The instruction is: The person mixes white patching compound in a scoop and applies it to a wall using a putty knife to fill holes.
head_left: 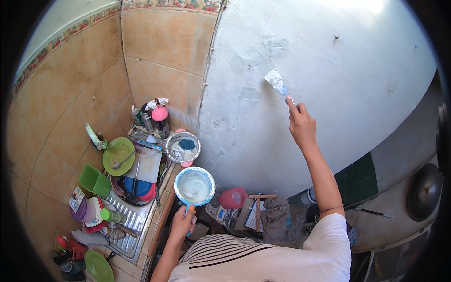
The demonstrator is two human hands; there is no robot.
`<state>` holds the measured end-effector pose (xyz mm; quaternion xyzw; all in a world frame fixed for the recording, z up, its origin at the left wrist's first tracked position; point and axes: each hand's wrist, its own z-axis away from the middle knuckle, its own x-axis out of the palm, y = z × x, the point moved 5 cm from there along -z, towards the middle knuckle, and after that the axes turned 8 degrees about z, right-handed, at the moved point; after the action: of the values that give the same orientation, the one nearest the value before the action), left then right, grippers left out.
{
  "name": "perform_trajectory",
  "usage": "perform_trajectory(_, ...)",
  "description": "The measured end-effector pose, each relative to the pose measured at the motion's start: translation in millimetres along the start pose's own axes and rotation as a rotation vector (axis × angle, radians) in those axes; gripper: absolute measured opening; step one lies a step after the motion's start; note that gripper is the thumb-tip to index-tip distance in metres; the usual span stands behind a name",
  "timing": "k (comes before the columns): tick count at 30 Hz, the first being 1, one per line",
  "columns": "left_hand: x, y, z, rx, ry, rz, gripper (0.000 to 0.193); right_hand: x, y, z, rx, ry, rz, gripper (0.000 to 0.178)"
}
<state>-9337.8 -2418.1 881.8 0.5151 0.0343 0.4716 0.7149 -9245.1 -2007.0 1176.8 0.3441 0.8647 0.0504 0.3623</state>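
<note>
My right hand (301,123) is closed round the handle of a putty knife (276,82), its blade smeared with white paste. The blade lies against or very near the pale blue-white wall (338,108), beside a patch of fresh smears. Lower down, my left hand (182,223) grips the handle of a blue-rimmed dipper (194,186), held upright with white paste inside. The dipper is close to the tiled counter edge, at some distance from the wall patch.
At the left, a steel sink (127,230) is crowded with dishes, a green plate (118,156) and a green container (95,180). A basin (183,146) with white residue stands on the counter corner. Grey cloth (277,218) and a pink container (232,198) lie below; a wok lid (424,191) hangs right.
</note>
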Motion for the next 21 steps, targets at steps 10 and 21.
perform_trajectory(10, 14.6, 13.7, -3.7, -0.014, -0.044, -0.045, 0.025, 10.5, -23.4, -71.9, 0.057, 0.059, 0.04, 0.054)
perform_trajectory(21, -1.8, 7.5, -9.8, -0.017, -0.045, -0.031, 0.025, -17.3, -6.7, -48.9, -0.01, 0.103, -0.009, 0.053)
